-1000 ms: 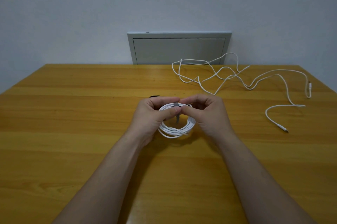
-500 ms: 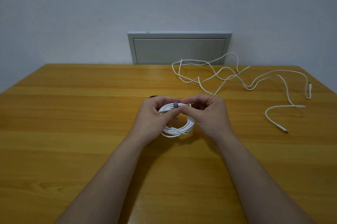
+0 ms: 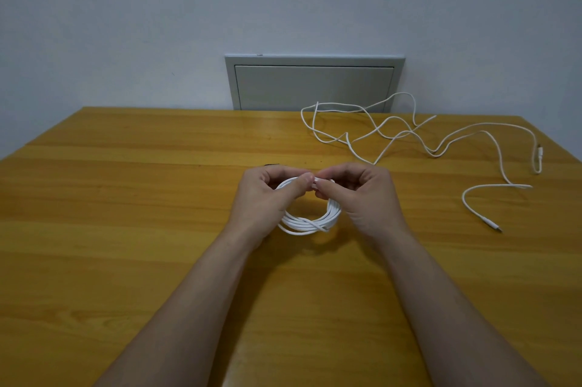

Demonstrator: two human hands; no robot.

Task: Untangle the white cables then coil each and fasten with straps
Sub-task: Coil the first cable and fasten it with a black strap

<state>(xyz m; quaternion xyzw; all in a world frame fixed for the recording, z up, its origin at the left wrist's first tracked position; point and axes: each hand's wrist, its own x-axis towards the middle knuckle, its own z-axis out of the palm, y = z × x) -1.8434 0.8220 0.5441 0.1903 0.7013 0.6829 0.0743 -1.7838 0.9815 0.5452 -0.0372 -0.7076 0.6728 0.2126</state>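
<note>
Together left hand [image 3: 264, 197], right hand [image 3: 362, 194] pinch coiled cable [image 3: 310, 221].

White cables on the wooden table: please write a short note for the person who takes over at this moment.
Left hand and right hand: both pinch the top of the coiled white cable, thumbs together; any strap there is hidden.
Loose white cable: sprawled on the yellow wooden table, far right, apart from the coil.
Done: untangling, one coil.
Left: confirm this coil's strap, then coil and strap the loose cable.
</note>
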